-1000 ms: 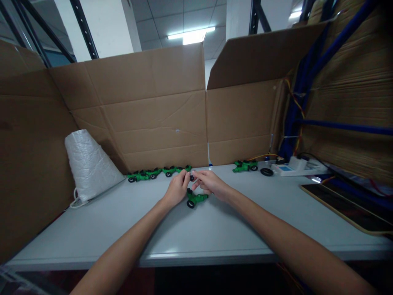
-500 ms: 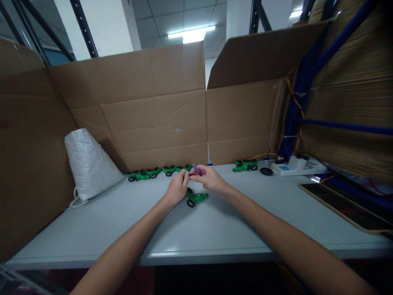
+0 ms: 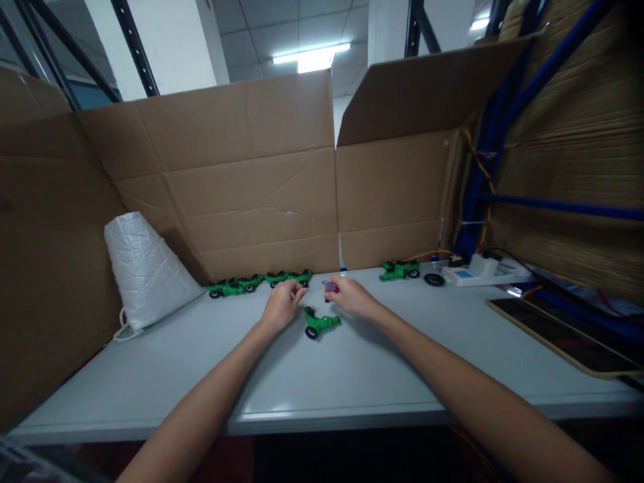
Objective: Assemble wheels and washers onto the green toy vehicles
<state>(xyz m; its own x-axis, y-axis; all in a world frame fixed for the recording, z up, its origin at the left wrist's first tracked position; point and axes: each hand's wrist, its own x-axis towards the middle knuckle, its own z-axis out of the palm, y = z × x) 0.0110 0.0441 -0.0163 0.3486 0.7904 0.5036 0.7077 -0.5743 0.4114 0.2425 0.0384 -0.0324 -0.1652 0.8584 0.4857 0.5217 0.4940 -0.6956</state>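
Taking the green toy-vehicle part [image 3: 322,324] in the middle of the bench [image 3: 282,402] as the centre of a clock, a white padded bag [image 3: 145,278] leans at ten o'clock, near the cardboard wall [image 3: 241,201]. A row of green toy vehicles with black wheels [image 3: 236,286] runs along the back from ten towards eleven. The left hand [image 3: 280,307] is nearby at about ten, its thumb and fingers drawn almost together; whether they pinch anything small, I cannot tell. The green part lies on the bench between the forearms, its black wheel at the near left, and neither hand touches it. Just past it, towards twelve, a small purple-and-red piece [image 3: 331,287] sits in the fingers of the right hand [image 3: 355,298] — a closed pinch, with a dark bit showing just below. What has changed is the gap: the hands were fingertip to fingertip and have now come apart, so the purple-and-red piece is in the right grip alone. At two o'clock stand another green toy vehicle [image 3: 399,270] and, just beside it, a loose black ring [image 3: 434,280] — flat on the bench; beyond is a white power strip [image 3: 486,274]. At three lies a dark flat panel [image 3: 563,335].
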